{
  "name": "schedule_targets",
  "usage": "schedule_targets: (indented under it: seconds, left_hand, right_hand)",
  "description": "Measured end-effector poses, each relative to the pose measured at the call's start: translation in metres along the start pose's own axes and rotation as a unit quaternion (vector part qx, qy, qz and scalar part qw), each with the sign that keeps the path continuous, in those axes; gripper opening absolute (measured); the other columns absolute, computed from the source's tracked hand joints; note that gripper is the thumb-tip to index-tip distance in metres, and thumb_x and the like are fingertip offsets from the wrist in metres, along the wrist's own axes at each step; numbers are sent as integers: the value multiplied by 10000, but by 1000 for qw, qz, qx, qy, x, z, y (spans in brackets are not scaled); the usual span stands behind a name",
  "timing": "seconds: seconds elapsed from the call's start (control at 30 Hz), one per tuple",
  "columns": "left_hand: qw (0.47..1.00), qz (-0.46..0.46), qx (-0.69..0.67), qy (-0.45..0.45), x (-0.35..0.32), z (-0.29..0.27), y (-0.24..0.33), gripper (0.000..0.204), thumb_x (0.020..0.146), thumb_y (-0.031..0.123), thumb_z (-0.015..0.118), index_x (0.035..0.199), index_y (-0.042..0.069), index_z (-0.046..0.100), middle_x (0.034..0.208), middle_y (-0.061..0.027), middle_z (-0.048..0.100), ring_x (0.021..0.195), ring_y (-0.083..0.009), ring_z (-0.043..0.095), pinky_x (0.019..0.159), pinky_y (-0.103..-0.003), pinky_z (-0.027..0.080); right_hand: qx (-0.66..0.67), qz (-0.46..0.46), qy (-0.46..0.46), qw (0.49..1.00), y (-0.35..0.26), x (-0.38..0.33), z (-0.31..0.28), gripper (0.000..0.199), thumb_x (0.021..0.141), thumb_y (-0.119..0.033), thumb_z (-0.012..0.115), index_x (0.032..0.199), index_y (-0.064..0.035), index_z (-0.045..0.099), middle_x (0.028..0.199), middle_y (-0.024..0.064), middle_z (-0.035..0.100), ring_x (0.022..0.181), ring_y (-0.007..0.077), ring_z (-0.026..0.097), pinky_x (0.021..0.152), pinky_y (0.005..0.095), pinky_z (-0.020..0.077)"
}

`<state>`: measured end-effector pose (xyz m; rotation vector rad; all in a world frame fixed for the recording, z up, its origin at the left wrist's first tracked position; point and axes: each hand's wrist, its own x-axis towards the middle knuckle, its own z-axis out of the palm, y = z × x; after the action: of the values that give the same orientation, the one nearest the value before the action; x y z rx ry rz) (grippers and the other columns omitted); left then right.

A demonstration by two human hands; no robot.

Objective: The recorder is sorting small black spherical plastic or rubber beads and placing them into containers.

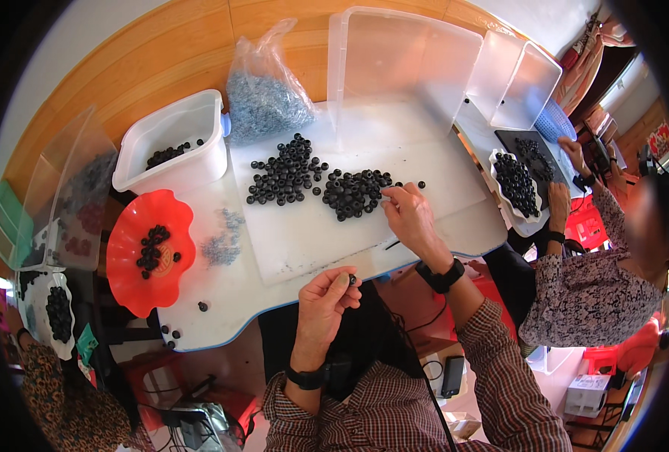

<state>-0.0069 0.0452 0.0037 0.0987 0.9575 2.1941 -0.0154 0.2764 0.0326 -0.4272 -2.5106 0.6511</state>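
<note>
Head | left hand [325, 295] pinches small black ring [352, 279] | right hand [408, 215] fingertips in ring pile [353, 193], grip unclear

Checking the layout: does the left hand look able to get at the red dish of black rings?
Probably yes. The left hand holds one small black ring, and the red dish lies to its left with only bare white table between.

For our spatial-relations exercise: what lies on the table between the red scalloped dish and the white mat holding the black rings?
In the head view, a small loose heap of grey-blue bits lies on the white table between the red scalloped dish and the white mat.
</note>
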Motion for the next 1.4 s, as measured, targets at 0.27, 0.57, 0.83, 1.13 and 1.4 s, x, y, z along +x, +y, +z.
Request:
schedule_targets:
  seconds: [0.27,0.57,0.83,1.13,1.4]
  left_hand:
    - [1000,5,-3,-4,-1,0,0,225,963,115,561,1109,-40,631,905,-112,675,704,-120,636,610,-228,538]
    - [1000,9,-8,-4,-2,-3,0,218,953,113,581,1104,-32,639,924,-110,680,720,-117,640,634,-226,542]
    - [999,21,-12,32,-3,5,2,213,966,100,552,1106,-37,634,916,-109,669,719,-117,624,635,-231,526]
    - [997,59,-19,42,-3,6,2,205,970,87,540,1107,-33,634,910,-95,664,724,-121,621,639,-234,523]
    - [994,82,-38,53,-7,0,6,193,968,86,544,1090,-31,636,855,-88,663,701,-121,615,632,-234,520]
  right_hand:
    - [-48,46,-38,997,-5,7,1,160,821,-152,651,959,-88,699,889,134,598,783,318,615,688,417,493]
    - [46,-12,-32,998,-4,-16,-6,99,818,-62,631,899,-34,680,850,150,590,827,327,588,707,391,483]
    - [304,106,-160,933,-46,-56,-21,125,915,-45,560,978,22,645,850,63,570,602,100,578,554,245,471]
    - [337,51,-152,928,-71,-75,-10,130,912,-14,569,1011,19,647,902,65,570,626,96,581,563,226,487]
    - [358,75,-132,921,-89,-80,-1,159,914,-20,586,1056,6,654,931,54,577,711,91,601,623,217,508]
